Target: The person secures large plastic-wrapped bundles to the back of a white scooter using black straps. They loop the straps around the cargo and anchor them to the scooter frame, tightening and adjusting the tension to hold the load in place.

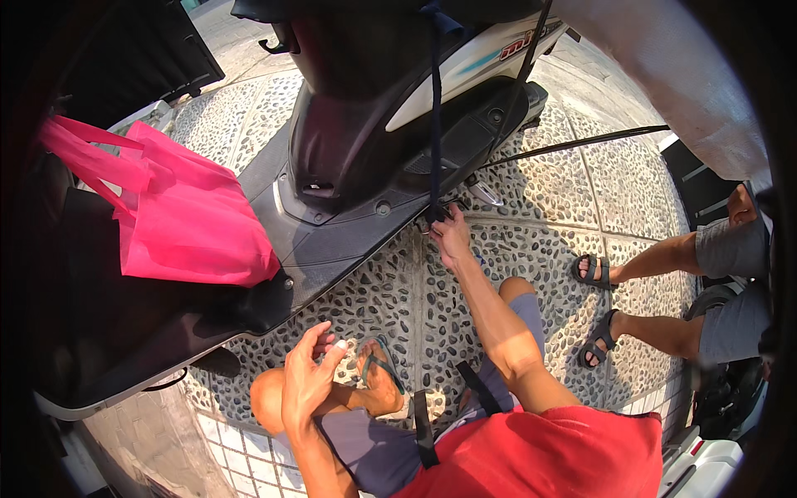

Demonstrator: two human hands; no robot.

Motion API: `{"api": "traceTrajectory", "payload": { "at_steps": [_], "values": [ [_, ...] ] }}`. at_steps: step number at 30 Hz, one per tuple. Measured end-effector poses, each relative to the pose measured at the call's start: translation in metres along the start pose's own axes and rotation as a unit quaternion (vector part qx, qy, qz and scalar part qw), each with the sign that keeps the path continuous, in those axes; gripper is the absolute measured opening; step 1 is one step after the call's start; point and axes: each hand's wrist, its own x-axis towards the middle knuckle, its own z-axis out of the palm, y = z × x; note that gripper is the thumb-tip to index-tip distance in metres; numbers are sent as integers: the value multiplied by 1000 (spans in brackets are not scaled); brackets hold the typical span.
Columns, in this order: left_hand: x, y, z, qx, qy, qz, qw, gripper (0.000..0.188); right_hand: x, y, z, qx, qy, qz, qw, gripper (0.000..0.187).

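Observation:
A dark blue strap (436, 124) runs down over the side of a black and white scooter (357, 141). At the edge of the footboard, my right hand (449, 238) is closed on the strap's lower end; a small metal piece shows by the fingers, too small to name. My left hand (309, 373) hangs above my left knee, fingers loosely curled and apart, holding nothing. On the scooter's front part, left of the footboard (332, 257), rests a bright pink cloth bag (187, 216). The kickstand (484, 191) shows just right of my right hand.
Black cords (581, 145) stretch from the scooter toward the right. Beside me stands a person in grey shorts and black sandals (596, 336). A large pale wrapped object (681, 75) fills the upper right. Pebbled paving (515, 241) lies underneath; a black panel (124, 58) stands upper left.

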Motion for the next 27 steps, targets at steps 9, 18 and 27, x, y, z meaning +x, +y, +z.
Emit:
{"api": "traceTrajectory", "payload": {
  "at_steps": [9, 18, 27],
  "values": [
    [-11, 0, 6, 34, 19, -17, 999, 50, -5, 66, -67, -192, -9, -46, 980, 15],
    [6, 28, 58, 66, -81, -6, 995, 49, -41, 50, -64, -184, -14, -135, 973, 28],
    [16, 28, 70, 155, -51, -5, 987, 54, -10, 13, 32, 8, 147, -54, 988, 24]
  ]
}}
